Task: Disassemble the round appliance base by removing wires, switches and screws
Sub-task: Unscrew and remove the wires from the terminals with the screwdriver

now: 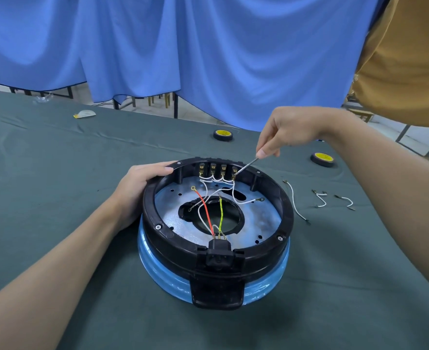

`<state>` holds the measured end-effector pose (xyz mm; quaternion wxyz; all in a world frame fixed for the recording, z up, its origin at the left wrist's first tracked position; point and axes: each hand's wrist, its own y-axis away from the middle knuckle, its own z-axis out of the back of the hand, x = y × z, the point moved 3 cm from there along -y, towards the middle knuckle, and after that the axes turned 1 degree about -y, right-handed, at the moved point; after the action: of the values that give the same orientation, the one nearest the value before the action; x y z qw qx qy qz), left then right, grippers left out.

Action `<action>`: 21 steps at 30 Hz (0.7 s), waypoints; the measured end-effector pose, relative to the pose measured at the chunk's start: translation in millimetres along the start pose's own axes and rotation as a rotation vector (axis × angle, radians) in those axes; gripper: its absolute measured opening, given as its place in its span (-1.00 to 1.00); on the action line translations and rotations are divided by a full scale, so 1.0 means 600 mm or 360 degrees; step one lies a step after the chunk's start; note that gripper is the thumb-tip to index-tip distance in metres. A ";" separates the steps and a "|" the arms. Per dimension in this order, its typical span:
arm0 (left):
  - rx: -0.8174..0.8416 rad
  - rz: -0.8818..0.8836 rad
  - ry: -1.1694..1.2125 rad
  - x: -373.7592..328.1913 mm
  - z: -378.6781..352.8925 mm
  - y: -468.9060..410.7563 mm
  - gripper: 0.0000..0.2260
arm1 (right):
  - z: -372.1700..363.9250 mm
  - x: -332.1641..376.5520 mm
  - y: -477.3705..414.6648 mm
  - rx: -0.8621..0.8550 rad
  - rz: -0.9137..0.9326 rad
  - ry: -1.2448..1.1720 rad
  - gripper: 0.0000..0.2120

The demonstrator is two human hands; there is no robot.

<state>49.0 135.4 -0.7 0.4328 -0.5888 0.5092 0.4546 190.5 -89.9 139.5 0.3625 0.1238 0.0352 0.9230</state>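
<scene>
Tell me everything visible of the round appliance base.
The round appliance base sits open side up on the green table: a black plastic ring over a blue-filmed band, around a metal plate with a central hole. Four switches on the far wall carry white wires; red, yellow-green and white wires reach a black socket at the near rim. Hex screws sit in the rim. The left hand grips its far-left rim; the right hand holds a thin tool at the rightmost switch.

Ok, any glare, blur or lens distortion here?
Head view: round base, left hand, right hand and thin tool sharp; soft even light, faint shadow right of the base, sheen on its blue film; wide-angle lens bows the far edge of the table.
</scene>
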 end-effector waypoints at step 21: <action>0.0025 -0.0029 0.0015 0.000 0.001 0.001 -0.66 | -0.022 -0.022 0.009 -0.0135 0.0094 -0.0249 -0.93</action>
<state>48.5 136.0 -1.0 0.4392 -0.5921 0.5095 0.4439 192.8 -102.3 125.1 0.3417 0.1811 -0.0360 0.9215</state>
